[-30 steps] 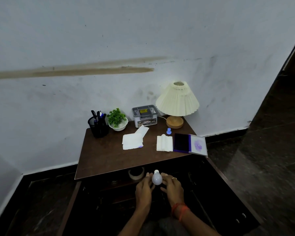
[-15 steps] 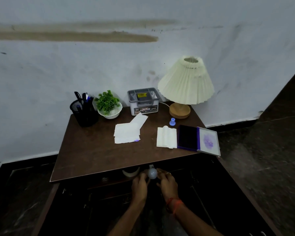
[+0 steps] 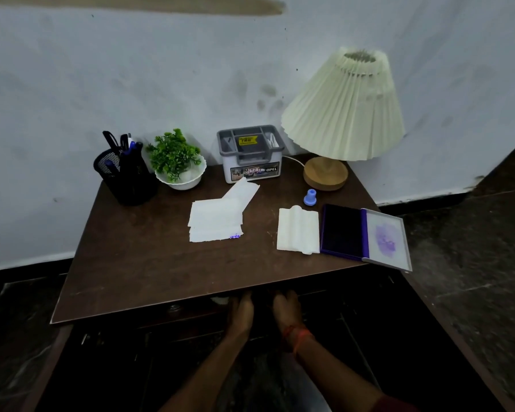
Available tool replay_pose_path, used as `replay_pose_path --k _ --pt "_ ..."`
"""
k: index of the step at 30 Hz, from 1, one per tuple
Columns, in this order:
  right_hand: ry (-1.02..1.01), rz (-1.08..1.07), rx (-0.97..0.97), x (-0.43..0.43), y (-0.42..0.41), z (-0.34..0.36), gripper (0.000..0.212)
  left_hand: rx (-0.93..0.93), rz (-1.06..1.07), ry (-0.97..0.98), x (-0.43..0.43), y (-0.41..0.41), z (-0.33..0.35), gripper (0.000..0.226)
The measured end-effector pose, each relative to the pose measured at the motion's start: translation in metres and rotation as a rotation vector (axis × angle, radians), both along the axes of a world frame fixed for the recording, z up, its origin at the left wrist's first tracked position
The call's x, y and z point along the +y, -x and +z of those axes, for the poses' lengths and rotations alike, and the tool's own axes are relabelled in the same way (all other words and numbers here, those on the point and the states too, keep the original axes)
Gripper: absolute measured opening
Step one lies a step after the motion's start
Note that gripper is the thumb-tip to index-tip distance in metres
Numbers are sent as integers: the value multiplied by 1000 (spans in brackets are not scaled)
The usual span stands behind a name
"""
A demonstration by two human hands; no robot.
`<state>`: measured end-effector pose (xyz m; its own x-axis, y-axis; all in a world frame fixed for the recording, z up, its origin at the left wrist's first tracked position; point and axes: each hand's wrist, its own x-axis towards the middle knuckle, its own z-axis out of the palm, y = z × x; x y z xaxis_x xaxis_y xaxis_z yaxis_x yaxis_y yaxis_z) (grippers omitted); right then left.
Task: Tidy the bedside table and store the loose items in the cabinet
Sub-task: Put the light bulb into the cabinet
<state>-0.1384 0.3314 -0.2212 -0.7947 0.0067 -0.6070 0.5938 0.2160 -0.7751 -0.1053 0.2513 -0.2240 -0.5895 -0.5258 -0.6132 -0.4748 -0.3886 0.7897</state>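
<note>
My left hand [image 3: 242,312] and my right hand [image 3: 286,310] reach side by side into the dark open cabinet [image 3: 191,319] under the brown bedside table top [image 3: 149,263]. The table's front edge hides my fingers and whatever they hold; no bulb shows. Loose on the top lie white paper sheets [image 3: 217,218], a folded white tissue [image 3: 298,230], a small blue stamp [image 3: 309,197] and an open purple ink pad [image 3: 342,230] whose lid overhangs the right edge.
Along the wall stand a black mesh pen holder [image 3: 125,173], a potted green plant [image 3: 176,157], a grey organiser box [image 3: 250,156] and a pleated cream lamp [image 3: 345,105]. The cabinet's open door [image 3: 458,337] juts out at the right. The floor is dark.
Both hands, which held a white bulb in front of the cabinet, have moved forward under the table top. The bulb has gone out of sight. My head has come closer and lower.
</note>
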Motion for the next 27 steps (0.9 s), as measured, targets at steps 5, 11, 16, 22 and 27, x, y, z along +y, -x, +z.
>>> replay_pose_path --k 5,11,16,22,27 --pt "3 -6 -7 3 -5 13 35 15 -17 65 3 -3 4 36" --pt "105 -31 39 27 -5 -43 39 138 -54 101 22 -30 20 15" --pt "285 -167 63 43 -30 52 23 225 -235 138 55 -61 35 43" --pt "352 -252 101 76 -42 90 25 306 -375 221 82 -72 70 47" --pt "348 -307 162 107 -44 107 23 393 -375 193 99 -70 103 44"
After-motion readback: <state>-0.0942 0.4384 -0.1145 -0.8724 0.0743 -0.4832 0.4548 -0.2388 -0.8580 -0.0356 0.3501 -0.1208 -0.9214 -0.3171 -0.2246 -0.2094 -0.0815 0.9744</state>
